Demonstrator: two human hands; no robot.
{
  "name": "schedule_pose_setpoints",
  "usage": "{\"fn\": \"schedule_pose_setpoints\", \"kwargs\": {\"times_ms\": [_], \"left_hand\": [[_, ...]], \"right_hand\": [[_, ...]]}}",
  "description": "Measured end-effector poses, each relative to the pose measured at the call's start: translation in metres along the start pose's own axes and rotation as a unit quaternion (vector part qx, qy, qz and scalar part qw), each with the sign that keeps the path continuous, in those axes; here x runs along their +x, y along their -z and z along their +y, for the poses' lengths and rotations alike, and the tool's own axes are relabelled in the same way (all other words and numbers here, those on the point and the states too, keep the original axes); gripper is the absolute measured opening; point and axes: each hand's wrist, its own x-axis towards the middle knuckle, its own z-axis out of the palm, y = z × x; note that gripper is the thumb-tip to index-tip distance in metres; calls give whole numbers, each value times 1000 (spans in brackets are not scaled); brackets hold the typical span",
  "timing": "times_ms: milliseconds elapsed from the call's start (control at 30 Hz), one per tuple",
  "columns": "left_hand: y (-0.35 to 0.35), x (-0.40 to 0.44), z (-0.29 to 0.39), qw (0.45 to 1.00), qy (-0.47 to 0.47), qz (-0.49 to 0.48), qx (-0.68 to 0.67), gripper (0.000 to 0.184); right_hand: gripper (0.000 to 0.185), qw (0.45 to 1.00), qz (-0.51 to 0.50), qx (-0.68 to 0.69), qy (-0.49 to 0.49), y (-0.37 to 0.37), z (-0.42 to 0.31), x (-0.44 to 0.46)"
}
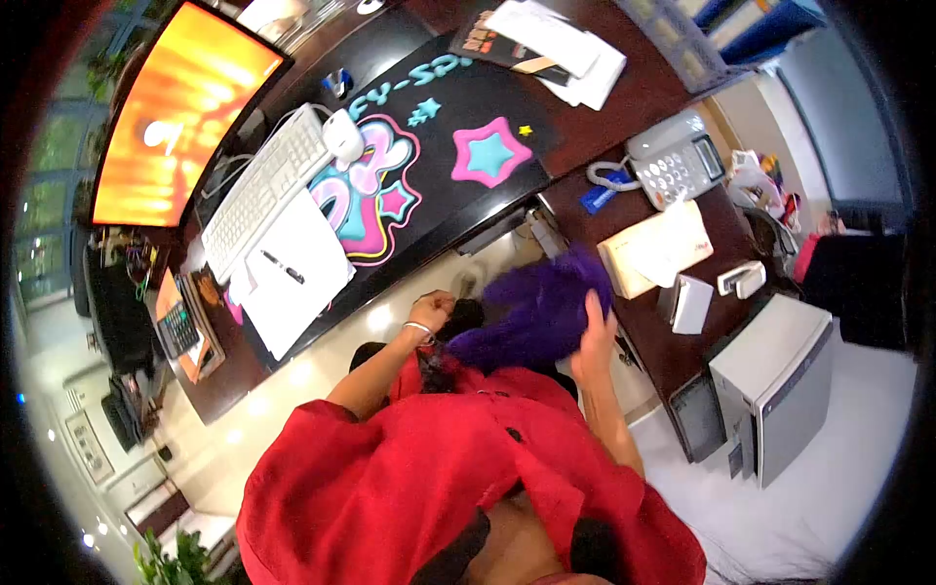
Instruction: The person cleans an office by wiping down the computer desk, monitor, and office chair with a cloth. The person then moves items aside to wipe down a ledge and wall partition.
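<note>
A dark purple cloth (536, 312), bunched and blurred by motion, is held up in front of my red top, between my two hands. My right hand (593, 341) is at the cloth's right edge, its thumb stretched along it and its other fingers partly hidden. On the other side, my left hand (432, 310), with a bracelet at the wrist, is closed, its fingers curled near the cloth's left side. Whatever it may hold is too small to tell.
The dark desk (468, 210) bears a keyboard (268, 185), mouse (343, 136), papers (292, 273) with a pen, and a lit monitor (185, 112). On the right side desk stand a telephone (673, 161), a tissue box (658, 249) and a stapler (743, 280). A grey-white machine (770, 385) stands beyond.
</note>
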Motion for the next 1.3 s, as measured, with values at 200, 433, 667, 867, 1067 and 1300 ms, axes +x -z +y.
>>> {"fn": "schedule_pose_setpoints", "kwargs": {"times_ms": [200, 433, 667, 867, 1067, 1300], "left_hand": [[-4, -42, -13, 980, -33, 190, 46, 45], [-19, 37, 16, 977, 23, 212, 3, 50], [-9, 16, -21, 982, -25, 189, 13, 46], [7, 24, -95, 972, 52, 174, 152, 43], [14, 71, -62, 981, 42, 115, 150, 45], [6, 91, -22, 985, -1, 5, 174, 48]], "right_hand": [[49, 911, -117, -357, 171, -45, 95, 122], [58, 486, -330, -798, 137, -79, 202, 163], [52, 529, -352, -724, 269, -105, 240, 211], [47, 553, -321, -754, 151, -73, 248, 246], [43, 544, -318, -769, 104, -38, 240, 232], [38, 761, -340, -549, -60, 5, 197, 204]]}}
